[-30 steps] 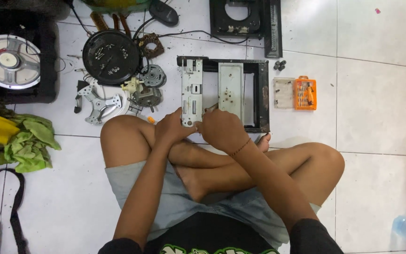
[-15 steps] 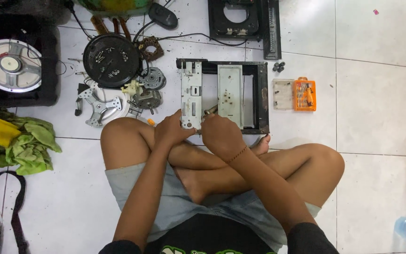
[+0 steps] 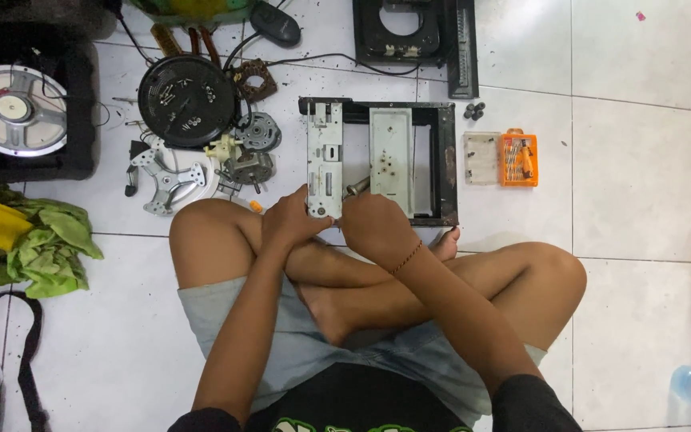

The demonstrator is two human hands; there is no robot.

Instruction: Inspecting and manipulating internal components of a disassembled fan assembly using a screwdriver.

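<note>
Barely any change over the last second. Person sits cross-legged on white tile floor (image 3: 641, 184). Left hand (image 3: 289, 220) remains at the near end of the pale metal plate (image 3: 324, 156), fingers curled onto its lower edge. Right hand (image 3: 373, 228) is fisted around a dark tool (image 3: 356, 188) (looks like a screwdriver; only the tip end shows), which pokes out between the plate and the grey inner panel (image 3: 392, 160). Compared with a second ago, the right hand has shifted only slightly and the tool angle looks a little different; the plate has not moved. Plate lies along the left side of the black open chassis (image 3: 445, 160), just beyond the knees. My reading: fastener work at the plate's near end, still under way, nothing freed yet.

Nearby: orange bit case (image 3: 518, 158), round black motor cover (image 3: 186, 100), green cloth (image 3: 45, 240).
</note>
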